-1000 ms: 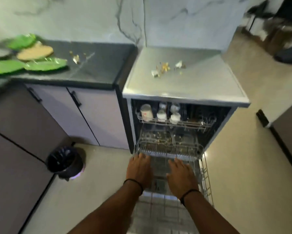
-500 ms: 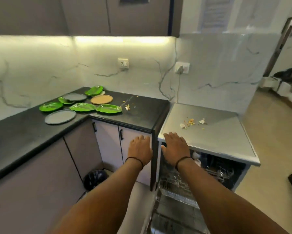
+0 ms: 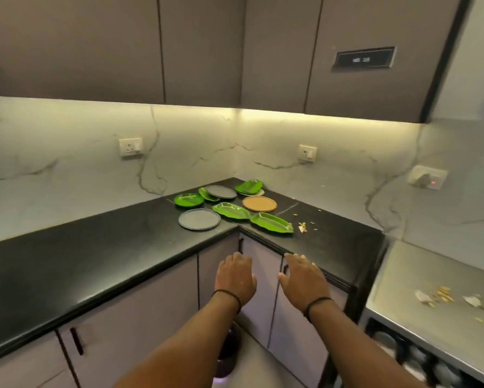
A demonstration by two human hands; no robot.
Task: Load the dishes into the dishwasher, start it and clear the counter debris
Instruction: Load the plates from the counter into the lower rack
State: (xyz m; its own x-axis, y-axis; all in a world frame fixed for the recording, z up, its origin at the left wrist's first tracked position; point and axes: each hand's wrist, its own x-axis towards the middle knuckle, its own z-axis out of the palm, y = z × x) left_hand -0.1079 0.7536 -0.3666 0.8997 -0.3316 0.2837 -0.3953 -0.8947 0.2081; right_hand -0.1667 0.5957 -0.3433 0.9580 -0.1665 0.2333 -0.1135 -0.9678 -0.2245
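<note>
Dishwasher (image 3: 431, 357) is getting cut off by the right and bottom edges, its racked contents blurring out. Forearms are hiding most of the bin (image 3: 228, 357). Cabinet label (image 3: 363, 59) text is reading too small.

Ahead of my hands (image 3: 268, 278): bare black worktop (image 3: 95, 256); beyond it, plates (image 3: 227, 204) crowd the corner; crumbs (image 3: 302, 226) right of them.

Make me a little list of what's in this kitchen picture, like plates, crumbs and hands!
green leaf-shaped dishes: five, on the black counter
grey plates: two
tan plate: one
crumbs: right of the dishes, more on the dishwasher top
left hand: open, holding nothing
right hand: open, holding nothing
dishwasher: open below its top
</note>
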